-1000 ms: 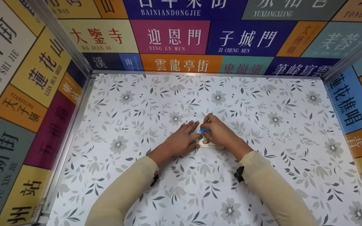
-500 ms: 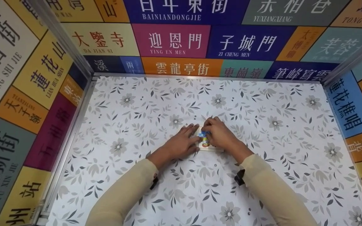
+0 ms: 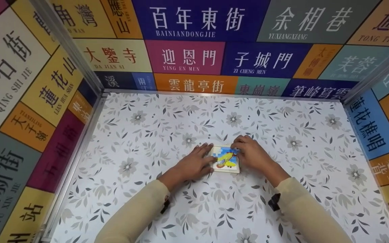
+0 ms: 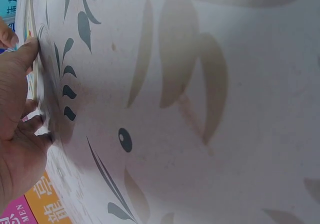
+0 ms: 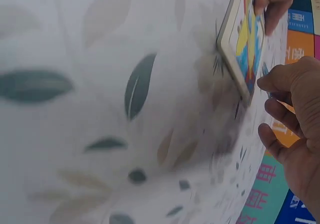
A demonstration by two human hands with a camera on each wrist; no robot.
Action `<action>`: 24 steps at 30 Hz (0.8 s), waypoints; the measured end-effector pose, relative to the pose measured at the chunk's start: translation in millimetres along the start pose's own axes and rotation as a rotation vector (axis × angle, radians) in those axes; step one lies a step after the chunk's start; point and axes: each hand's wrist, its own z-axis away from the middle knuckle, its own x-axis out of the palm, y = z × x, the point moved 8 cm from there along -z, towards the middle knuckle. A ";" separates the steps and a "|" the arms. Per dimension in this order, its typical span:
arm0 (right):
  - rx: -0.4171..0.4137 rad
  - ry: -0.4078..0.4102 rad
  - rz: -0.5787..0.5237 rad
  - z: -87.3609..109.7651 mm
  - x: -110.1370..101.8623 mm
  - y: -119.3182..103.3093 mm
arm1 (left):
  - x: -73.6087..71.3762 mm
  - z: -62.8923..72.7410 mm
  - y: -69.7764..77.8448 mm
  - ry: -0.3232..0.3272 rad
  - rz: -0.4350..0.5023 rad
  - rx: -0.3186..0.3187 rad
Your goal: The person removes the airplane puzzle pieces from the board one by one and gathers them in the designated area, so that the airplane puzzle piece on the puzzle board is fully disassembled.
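Observation:
A small square wooden jigsaw puzzle [image 3: 226, 158] lies flat on the table in the head view. Its picture is a yellow airplane on blue, with a pale bare patch at its upper left. My left hand [image 3: 194, 163] rests against the puzzle's left side, fingers spread, some touching its edge. At the upper right corner is my right hand [image 3: 253, 155], its thumb and finger pinching a small bluish puzzle piece [image 5: 265, 71], mostly hidden by the fingertips. The right wrist view shows the puzzle tray's pale raised edge [image 5: 232, 66] close to that hand.
The white tabletop [image 3: 167, 135] has a grey flower and leaf print. Colourful panels with large lettering [image 3: 184, 57] wall the back and both sides, with metal rails [image 3: 194, 92] along the table's edges.
My right hand has moved right, from over the puzzle's upper left to its upper right corner, uncovering the airplane picture. My left hand stays at the left edge. The head view has tilted up slightly.

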 end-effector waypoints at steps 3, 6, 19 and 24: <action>0.018 0.013 0.012 12.0 -6.8 12.6 | -0.2 1.2 2.4 -0.001 -0.018 0.001; 0.033 0.029 0.030 22.2 -14.4 24.9 | -0.7 1.3 2.4 0.005 -0.023 0.003; 0.092 0.040 0.056 48.9 -27.1 63.2 | -1.2 0.9 2.5 0.002 -0.014 0.004; 0.105 0.040 0.044 51.5 -29.6 68.3 | -0.4 -0.8 1.5 0.000 -0.025 -0.001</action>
